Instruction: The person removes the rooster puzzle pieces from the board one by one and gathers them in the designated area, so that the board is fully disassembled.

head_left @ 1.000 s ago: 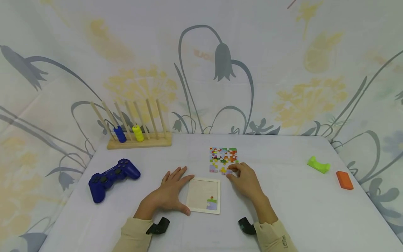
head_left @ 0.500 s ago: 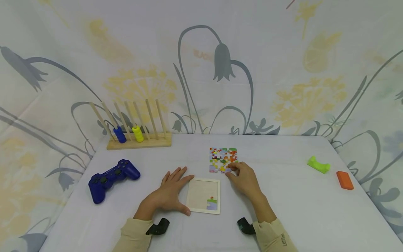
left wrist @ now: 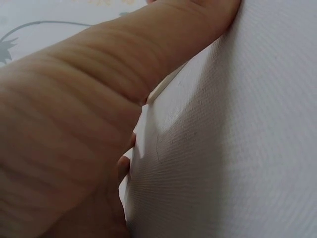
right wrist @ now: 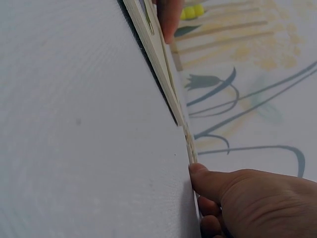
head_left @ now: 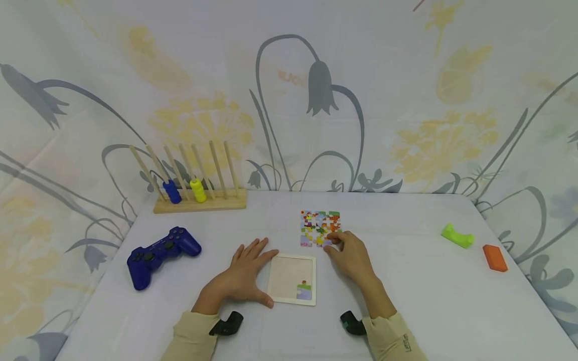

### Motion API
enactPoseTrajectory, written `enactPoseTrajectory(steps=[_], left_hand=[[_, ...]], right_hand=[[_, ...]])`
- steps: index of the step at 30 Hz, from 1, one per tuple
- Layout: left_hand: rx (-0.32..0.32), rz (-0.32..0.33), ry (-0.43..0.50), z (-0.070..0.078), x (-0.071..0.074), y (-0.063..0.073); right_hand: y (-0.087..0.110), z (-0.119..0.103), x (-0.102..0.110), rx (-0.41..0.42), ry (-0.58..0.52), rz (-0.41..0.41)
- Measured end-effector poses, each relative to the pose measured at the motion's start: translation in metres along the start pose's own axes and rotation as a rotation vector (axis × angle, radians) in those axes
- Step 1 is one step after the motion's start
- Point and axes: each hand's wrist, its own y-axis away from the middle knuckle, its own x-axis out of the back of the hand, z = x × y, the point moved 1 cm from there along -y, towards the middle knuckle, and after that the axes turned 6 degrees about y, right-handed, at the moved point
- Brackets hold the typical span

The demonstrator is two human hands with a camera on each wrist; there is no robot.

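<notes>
In the head view, my left hand (head_left: 241,277) lies with fingers spread at the left side of a square wooden puzzle tray (head_left: 294,303). Its thumb and index finger touch the tray's left edge. One green and lilac jigsaw piece (head_left: 304,292) sits in the tray's lower right corner. Beyond the tray, several loose jigsaw pieces (head_left: 308,219) are laid out in rows. My right hand (head_left: 353,258) pinches the jigsaw piece (head_left: 320,241) at the bottom middle of those rows, partly covering it. In the right wrist view, the thumb (right wrist: 199,169) is low by the tabletop.
A blue game controller (head_left: 163,256) lies at the left. Behind it stands a wooden peg rack (head_left: 223,201) with blue and yellow beads. Toward the right edge are a green curved block (head_left: 457,236) and an orange block (head_left: 494,258).
The bottom middle jigsaw piece, held by my right hand, has shifted slightly away from me, closer to the other pieces. My left hand and the tray have stayed put.
</notes>
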Motion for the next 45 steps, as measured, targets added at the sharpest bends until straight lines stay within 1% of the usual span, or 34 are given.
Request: enactPoseTrajectory(steps=[12,19,24,26,28,29,33,35,36,39,45], left_hand=[[0.012,0.002,0.001,0.003,0.003,0.0],[-0.008,-0.005,0.018,0.003,0.002,0.0],[-0.015,-0.007,0.014,0.003,0.001,-0.001],[-0.015,-0.005,0.005,0.003,0.001,-0.001],[-0.016,0.0,0.003,0.003,0.001,-0.002],[-0.016,0.001,0.002,0.004,0.002,-0.002],[-0.017,0.001,0.004,0.004,0.003,-0.001],[-0.016,-0.001,0.001,0.004,0.003,-0.001],[-0.016,0.0,0.001,0.003,0.003,-0.001],[-0.012,0.0,0.001,0.001,0.002,-0.001],[-0.006,0.002,0.01,0.001,0.002,0.001]], right_hand=[[-0.002,-0.003,0.002,-0.002,-0.012,0.005],[0.002,0.0,0.001,-0.016,-0.036,0.025],[0.008,-0.002,0.003,0.021,-0.06,0.038],[0.012,-0.006,0.006,0.049,-0.061,0.012],[0.015,-0.01,0.009,0.101,-0.055,-0.045],[0.017,-0.013,0.01,0.138,-0.054,-0.089],[0.026,-0.023,0.013,0.26,-0.052,-0.303],[0.032,-0.028,0.012,0.292,-0.052,-0.388],[0.034,-0.03,0.011,0.292,-0.052,-0.415],[0.041,-0.036,0.008,0.309,-0.035,-0.443],[0.048,-0.046,0.009,0.325,0.04,-0.438]])
